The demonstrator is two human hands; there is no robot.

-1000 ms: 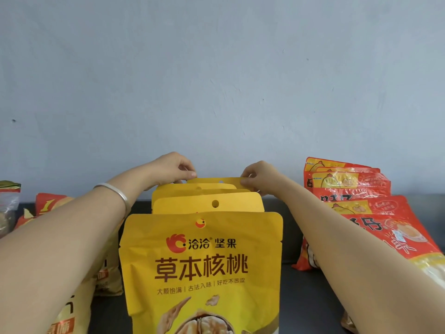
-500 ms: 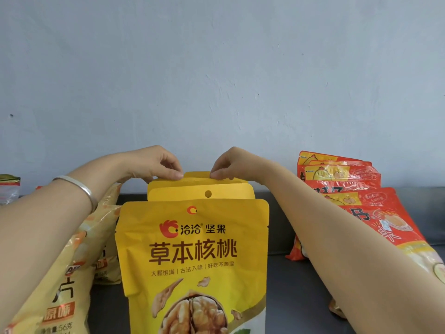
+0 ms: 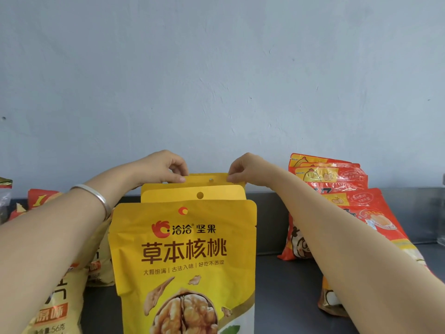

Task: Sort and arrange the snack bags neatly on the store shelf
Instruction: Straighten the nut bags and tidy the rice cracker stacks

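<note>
1. The left hand reaches to the back of the row. Its thumb and curled fingers pinch the top left corner of the rearmost yellow walnut bag.
2. The right hand pinches the top right corner of the same bag, fingers curled over the edge.
3. The rearmost yellow walnut bag stands upright at the far end of the centre row, close to the pale wall. Only its top strip with the hang hole shows.
4. The middle yellow bags stand directly in front of it, their top edges stepped one behind the other.
5. The front yellow bag stands upright nearest the camera, printed face forward, and hides the lower parts of those behind.
6. All of these rest on the dark shelf.
7. On the right, a row of red snack bags stands apart from the yellow row; the right forearm crosses in front of it.
8. On the left, a pale yellow bag leans under the left forearm, with a red bag behind it.
9. A silver bracelet sits on the left wrist.
10. A clear packet shows at the far left edge; its contents cannot be made out.
</note>
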